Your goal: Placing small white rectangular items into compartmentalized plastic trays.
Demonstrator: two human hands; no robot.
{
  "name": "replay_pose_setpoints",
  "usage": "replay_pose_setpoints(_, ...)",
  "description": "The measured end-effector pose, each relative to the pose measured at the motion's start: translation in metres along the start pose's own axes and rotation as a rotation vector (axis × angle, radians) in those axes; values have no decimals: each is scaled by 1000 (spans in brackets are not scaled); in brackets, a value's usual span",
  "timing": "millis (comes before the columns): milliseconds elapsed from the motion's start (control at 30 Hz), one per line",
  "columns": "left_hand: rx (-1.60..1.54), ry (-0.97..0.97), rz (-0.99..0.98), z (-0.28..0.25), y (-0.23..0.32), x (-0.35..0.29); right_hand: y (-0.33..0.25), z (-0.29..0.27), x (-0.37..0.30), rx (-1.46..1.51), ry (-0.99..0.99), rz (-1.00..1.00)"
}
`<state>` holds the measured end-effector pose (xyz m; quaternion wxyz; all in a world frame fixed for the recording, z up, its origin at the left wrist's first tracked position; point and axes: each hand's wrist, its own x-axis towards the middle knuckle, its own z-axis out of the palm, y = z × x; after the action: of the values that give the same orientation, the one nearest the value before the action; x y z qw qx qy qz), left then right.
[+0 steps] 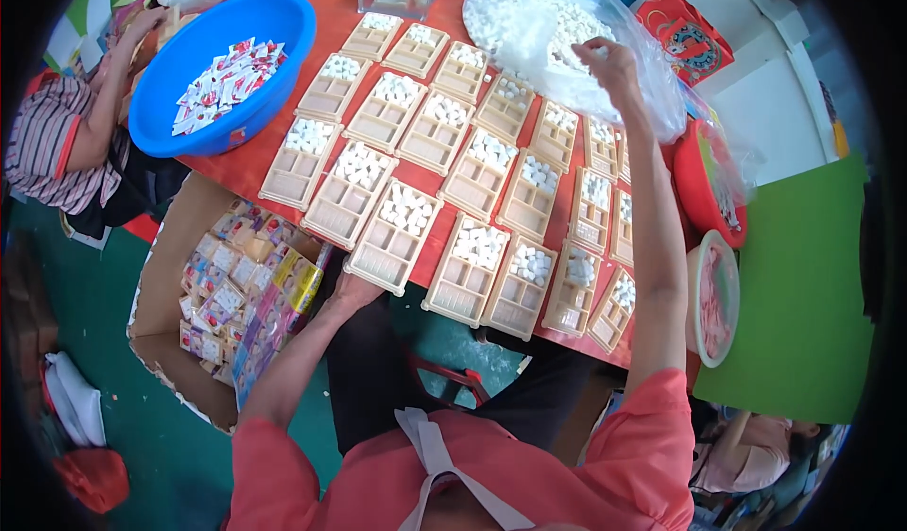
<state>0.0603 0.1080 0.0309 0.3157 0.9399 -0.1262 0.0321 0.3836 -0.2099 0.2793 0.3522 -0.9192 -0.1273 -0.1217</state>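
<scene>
Rows of beige compartment trays (378, 271) lie on the red table (430, 186), each with small white pieces in one end section and bare smaller sections below. My left hand (357, 292) is under the near-left corner of a tray that juts over the table's near edge. Its fingers are hidden by the tray. Far right, over a large clear plastic bag (510, 21) of white pieces, is my right hand (614, 66). Its fingers are drawn together in a pinch; what they hold, if anything, is too small to make out.
A blue basin (300, 35) of small sachets stands back left. Below it is a cardboard box (156, 281) of packed items. A red basin (694, 191) and a pale tub (697, 314) stand right. Another person (66, 144) sits left, a second person (751, 451) lower right.
</scene>
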Motion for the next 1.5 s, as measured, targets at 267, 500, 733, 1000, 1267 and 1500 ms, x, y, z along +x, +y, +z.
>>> replay_pose_setpoints(267, 216, 38, 276, 36, -38, -15, 61, 18, 110, 117, 39, 4)
replay_pose_setpoints(500, -96, -8, 112, 60, -61, -27, 79, 39, 125, -328, 181, -64)
replay_pose_setpoints(733, -83, 155, 197, 64, -60, -25, 39, 49, 117, 397, 2, 89)
replay_pose_setpoints(1000, -219, -214, -135, 50, -45, -18, -35, 141, 88, 342, -517, -107)
replay_pose_setpoints(1267, -804, -139, -363, 62, -48, -23, -62, 201, 89, 18, -386, -303)
replay_pose_setpoints(1500, -725, -27, -186, 64, -53, -19, -49, 173, 107, 34, -234, -356)
